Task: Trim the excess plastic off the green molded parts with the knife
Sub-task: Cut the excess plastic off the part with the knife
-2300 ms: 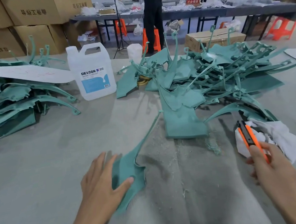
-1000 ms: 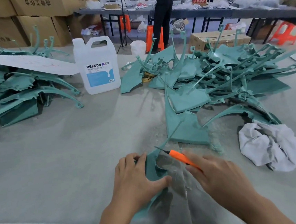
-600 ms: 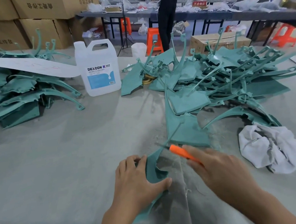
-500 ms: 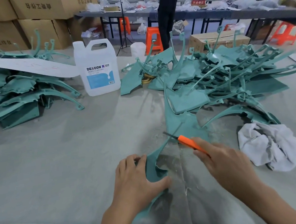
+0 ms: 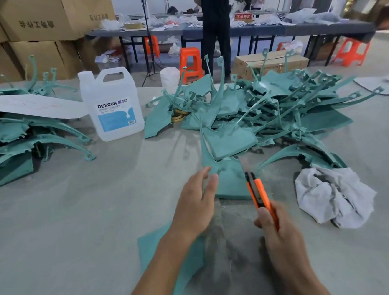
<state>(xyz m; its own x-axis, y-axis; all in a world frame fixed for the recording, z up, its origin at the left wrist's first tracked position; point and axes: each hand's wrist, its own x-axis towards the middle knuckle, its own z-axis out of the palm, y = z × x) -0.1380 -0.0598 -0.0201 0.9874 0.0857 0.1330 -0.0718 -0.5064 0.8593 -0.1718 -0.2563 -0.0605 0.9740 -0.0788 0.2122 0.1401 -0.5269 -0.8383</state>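
Note:
A flat green molded part (image 5: pixel 230 179) with a thin curved arm lies at the near edge of a big pile of green parts (image 5: pixel 268 109). My left hand (image 5: pixel 195 206) reaches out to it, fingers apart, fingertips at its left edge. Another flat green piece (image 5: pixel 155 248) lies on the table under my left forearm. My right hand (image 5: pixel 280 236) grips an orange utility knife (image 5: pixel 260 195), with the blade out and pointing away from me, over the right edge of the near part.
A white DEXCON jug (image 5: pixel 113 107) stands at the back centre. A crumpled white rag (image 5: pixel 331 196) lies to the right. A second stack of green parts (image 5: pixel 10 146) with a white strip (image 5: pixel 25 106) on it sits left. A person (image 5: pixel 214 21) stands behind.
My left hand has lifted off the part it was pressing down and moved forward to the pile's near part. My right hand has drawn the knife off the cut; the blade now points away.

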